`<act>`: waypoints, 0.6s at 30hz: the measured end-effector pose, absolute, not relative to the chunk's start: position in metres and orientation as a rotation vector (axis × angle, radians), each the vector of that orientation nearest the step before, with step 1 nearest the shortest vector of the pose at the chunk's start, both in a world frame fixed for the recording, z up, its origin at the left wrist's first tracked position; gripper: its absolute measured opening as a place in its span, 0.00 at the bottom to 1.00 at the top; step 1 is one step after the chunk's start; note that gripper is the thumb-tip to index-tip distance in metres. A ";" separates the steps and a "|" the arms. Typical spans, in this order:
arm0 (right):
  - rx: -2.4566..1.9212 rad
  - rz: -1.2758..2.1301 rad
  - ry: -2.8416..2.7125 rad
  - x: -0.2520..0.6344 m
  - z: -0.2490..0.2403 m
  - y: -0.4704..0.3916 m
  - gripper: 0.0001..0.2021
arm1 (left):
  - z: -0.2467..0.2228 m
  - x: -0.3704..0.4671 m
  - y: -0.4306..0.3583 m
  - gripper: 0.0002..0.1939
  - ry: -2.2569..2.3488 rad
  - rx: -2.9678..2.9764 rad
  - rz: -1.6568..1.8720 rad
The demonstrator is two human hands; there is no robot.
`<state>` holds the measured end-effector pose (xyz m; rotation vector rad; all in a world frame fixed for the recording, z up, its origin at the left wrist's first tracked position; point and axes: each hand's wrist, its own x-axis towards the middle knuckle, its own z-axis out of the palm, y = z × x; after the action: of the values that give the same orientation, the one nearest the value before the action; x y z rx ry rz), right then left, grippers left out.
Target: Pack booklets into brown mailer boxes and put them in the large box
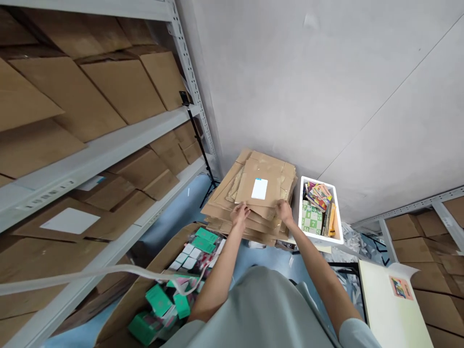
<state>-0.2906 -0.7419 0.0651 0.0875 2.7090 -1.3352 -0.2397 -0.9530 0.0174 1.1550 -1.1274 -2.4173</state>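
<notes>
A flattened cardboard box (250,188) with a white label (259,188) lies on top of a stack of flattened cardboard (221,195) against the wall. My left hand (239,213) is at its near left corner, thumb and fingers pinched on the edge. At the near right side, my right hand (283,211) has its fingers curled on the cardboard's edge; the fingertips are partly hidden. Strips of clear tape show on the cardboard. Just right of the stack stands a white foam box (340,224) holding booklets and a green-and-white checked item (311,217).
Shelves (145,130) with cardboard boxes rise on the left. A black tripod (197,137) stands at their end. Near my left arm is an open carton (163,258) of green and white small boxes. A pale table (391,319) and more boxes (435,290) are on the right.
</notes>
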 end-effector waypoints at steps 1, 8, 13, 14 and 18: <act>0.105 -1.365 2.690 -0.291 0.065 -0.741 0.04 | 0.016 -0.240 -0.953 0.19 -1.121 1.158 -2.417; 0.207 -1.659 2.393 -0.290 0.072 -0.749 0.17 | 0.020 -0.236 -0.941 0.19 -1.099 1.160 -2.457; 0.131 -1.852 2.224 -0.258 0.093 -0.741 0.20 | 0.029 -0.222 -0.927 0.12 -1.046 1.177 -2.531; 0.116 -1.890 2.195 -0.248 0.099 -0.736 0.19 | 0.032 -0.220 -0.924 0.10 -1.036 1.176 -2.544; 0.069 -2.011 2.102 -0.202 0.117 -0.704 0.17 | 0.052 -0.212 -0.904 0.10 -1.052 1.054 -2.600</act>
<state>-0.2016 -0.7044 0.1169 0.0693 2.1017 -2.0107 -0.2117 -0.9039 0.0517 1.0536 -1.0519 -2.5998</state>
